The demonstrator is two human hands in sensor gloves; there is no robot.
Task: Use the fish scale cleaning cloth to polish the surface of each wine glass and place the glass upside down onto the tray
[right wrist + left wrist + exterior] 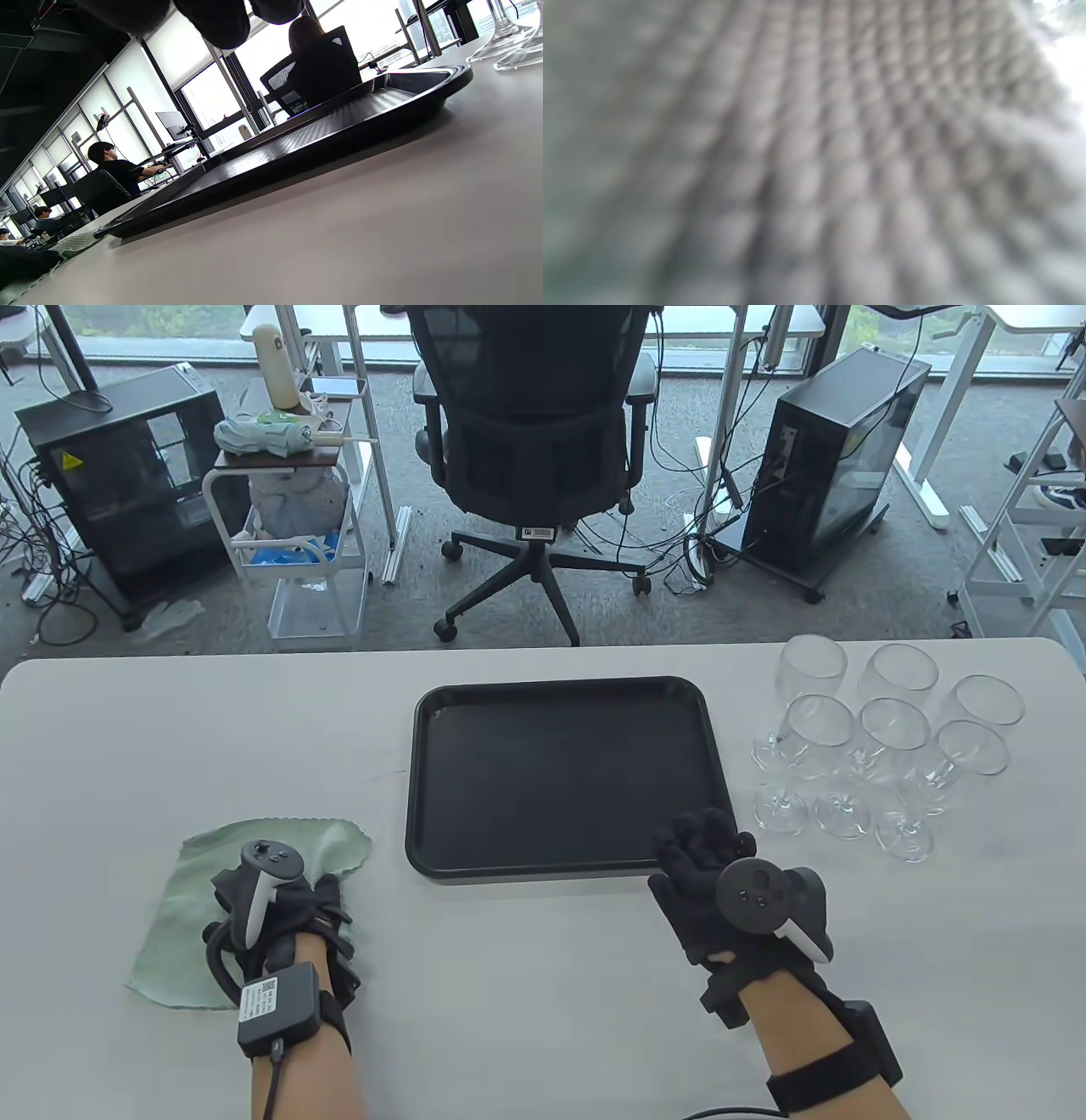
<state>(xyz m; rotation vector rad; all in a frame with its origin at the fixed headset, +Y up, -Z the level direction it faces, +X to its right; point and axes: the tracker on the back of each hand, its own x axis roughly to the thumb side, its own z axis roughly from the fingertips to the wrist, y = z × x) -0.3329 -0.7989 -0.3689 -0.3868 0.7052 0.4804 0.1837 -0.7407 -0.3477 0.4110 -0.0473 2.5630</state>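
A pale green fish scale cloth (280,848) lies flat on the white table at the front left. My left hand (280,899) rests on top of it, with the fingers mostly hidden under the tracker. The left wrist view shows only the blurred cloth weave (814,152) from very close. A black tray (412,780) sits bare in the middle. My right hand (704,840) hovers at the tray's front right corner, fingers relaxed and holding nothing. Several clear wine glasses (882,746) stand upright in a cluster at the right. In the right wrist view I see the tray rim (424,89) and glass feet (505,38).
Beyond the table's far edge are a black office chair (534,449), two computer towers on the floor and a small white cart (288,526). In the right wrist view, people (114,165) sit at desks far behind the tray.
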